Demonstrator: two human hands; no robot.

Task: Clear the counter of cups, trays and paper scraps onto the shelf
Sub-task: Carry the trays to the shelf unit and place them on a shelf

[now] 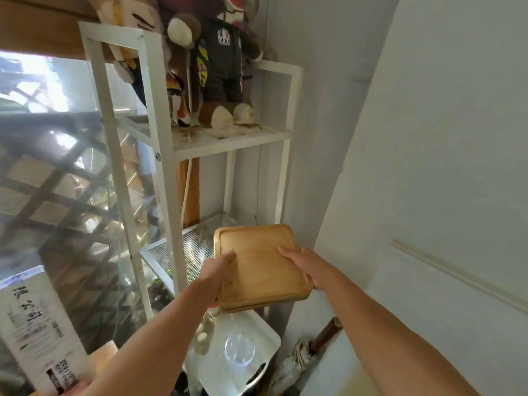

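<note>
Head view: both hands hold a stack of square light-wood trays with rounded corners [258, 267] in front of the white metal-frame shelf with mesh decks [228, 140], level with its middle mesh deck and just off that deck's front edge, tilted slightly. Left hand [215, 277] grips the stack's left edge, thumb on top, other fingers hidden under it. Right hand [307, 265] grips the right edge, thumb on top. Brown plush monkey in a dark outfit [220, 67] sits on the shelf's upper deck. Below the trays, a white plastic tray [257, 364] carries a clear glass bowl [239, 350]. Folded beige umbrella [303, 358] leans right of the shelf's foot.
</note>
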